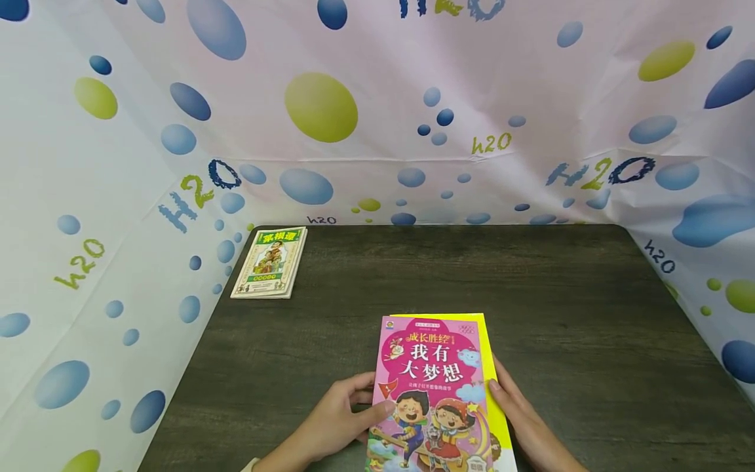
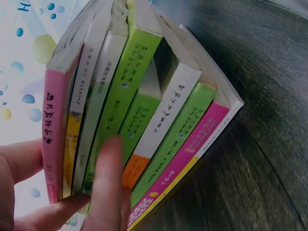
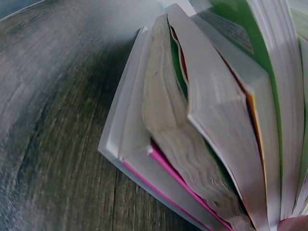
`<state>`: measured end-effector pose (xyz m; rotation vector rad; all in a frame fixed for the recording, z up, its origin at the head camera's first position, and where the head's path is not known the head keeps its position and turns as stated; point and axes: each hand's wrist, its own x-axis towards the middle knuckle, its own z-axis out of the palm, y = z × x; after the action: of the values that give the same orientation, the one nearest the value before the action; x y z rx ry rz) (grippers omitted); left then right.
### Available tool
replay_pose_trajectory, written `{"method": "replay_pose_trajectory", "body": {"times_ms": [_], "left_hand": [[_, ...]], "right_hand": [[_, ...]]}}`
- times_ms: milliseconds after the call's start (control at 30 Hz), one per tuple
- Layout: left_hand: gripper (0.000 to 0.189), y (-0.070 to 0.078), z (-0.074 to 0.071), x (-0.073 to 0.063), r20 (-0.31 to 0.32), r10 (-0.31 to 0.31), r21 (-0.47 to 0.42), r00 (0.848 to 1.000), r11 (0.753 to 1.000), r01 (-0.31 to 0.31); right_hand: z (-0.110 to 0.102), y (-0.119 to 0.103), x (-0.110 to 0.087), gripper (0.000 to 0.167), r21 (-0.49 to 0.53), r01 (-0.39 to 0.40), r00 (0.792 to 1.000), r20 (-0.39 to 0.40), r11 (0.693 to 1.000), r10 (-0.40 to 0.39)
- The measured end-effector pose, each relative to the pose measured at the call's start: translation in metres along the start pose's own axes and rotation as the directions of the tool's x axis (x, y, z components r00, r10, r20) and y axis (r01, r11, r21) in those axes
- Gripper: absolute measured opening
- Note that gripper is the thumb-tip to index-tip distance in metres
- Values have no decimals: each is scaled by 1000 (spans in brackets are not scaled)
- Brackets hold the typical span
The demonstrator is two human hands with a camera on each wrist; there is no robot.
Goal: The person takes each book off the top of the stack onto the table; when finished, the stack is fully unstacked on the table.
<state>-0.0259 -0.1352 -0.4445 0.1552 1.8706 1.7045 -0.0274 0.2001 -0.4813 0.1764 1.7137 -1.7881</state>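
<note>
A stack of several books lies near the front of the table, topped by a pink storybook [image 1: 433, 367] with two cartoon children on its cover. Beneath it a yellow-edged book [image 1: 489, 347] sticks out at the right. My left hand [image 1: 339, 416] grips the stack's left side, its thumb on the pink cover. In the left wrist view, its fingers lie against the spines, among them a green spine [image 2: 126, 77]. On the opposite side my right hand [image 1: 527, 419] holds the stack's edge. The right wrist view shows fanned page edges [image 3: 216, 106] and only a fingertip.
At the table's far left corner lies a small pile of books, with a green and cream book [image 1: 271, 262] on top. The dark wooden table [image 1: 560, 295] is bordered by a white sheet [image 1: 383, 85] with blue and green spots behind and at the sides.
</note>
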Motion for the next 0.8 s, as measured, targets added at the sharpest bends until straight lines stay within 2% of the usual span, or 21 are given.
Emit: {"method": "replay_pose_trajectory", "body": {"times_ms": [167,267,467,567,667,800], "left_hand": [[43,2,-4,-5,-5,-45,-26,999,999,45],[39,0,-7,-6,17,-46,-44,999,998,47],[46,-5,-20,-11,156,-3,-178,988,984,31],[47,-7,-25,-14,190,20,-213,982,977,22],[47,-7,-28,-16,178,33,-216,983,976,6],[49,-8,-30,-15,109,57,-183,992,982,-36]], "right_hand": [[-2,1,0,79,15,-18,1000,21,1000,18],[-3,1,1,78,23,-18,999,31,1000,17],[-3,0,1,77,24,-30,999,38,999,29],[-3,1,1,77,20,-30,999,36,999,29],[-3,1,1,78,6,-33,999,22,999,33],[-3,1,1,78,-12,-41,999,9,999,42]]}}
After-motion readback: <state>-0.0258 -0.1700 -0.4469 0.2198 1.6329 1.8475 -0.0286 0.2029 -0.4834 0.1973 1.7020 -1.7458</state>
